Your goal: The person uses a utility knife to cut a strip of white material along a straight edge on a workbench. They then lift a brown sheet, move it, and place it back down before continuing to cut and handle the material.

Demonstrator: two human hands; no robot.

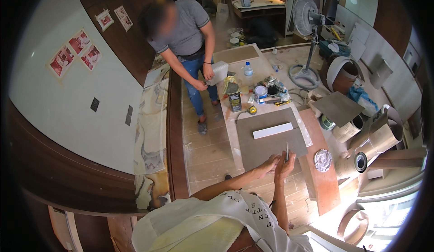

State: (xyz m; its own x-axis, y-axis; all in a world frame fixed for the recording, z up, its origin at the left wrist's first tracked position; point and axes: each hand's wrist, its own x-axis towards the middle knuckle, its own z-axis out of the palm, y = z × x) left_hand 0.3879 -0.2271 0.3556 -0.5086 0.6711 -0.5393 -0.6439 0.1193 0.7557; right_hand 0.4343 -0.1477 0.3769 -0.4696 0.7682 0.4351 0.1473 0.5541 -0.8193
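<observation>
My right hand (285, 164) is closed on a slim pointed tool (287, 151), whose thin pale end sticks up past the fingers; its exact kind is too small to tell. Close against it, my left hand (268, 166) has its fingers curled inward, and whatever they hold, if anything, is hidden. Both hands are over the near edge of a flat grey-brown sheet (253, 150) on the worktable. Across that sheet lies a straight white strip (273, 130), slightly tilted, apart from my hands.
A co-worker (185, 30) stands at the table's left, holding a pale box-like container (219, 73). The table bears a yellow tape measure (252, 110), a dark can (234, 98), a paint tin (261, 93) and a water bottle (248, 69). Rolled sheets (379, 136) and a pedestal fan (307, 19) stand right.
</observation>
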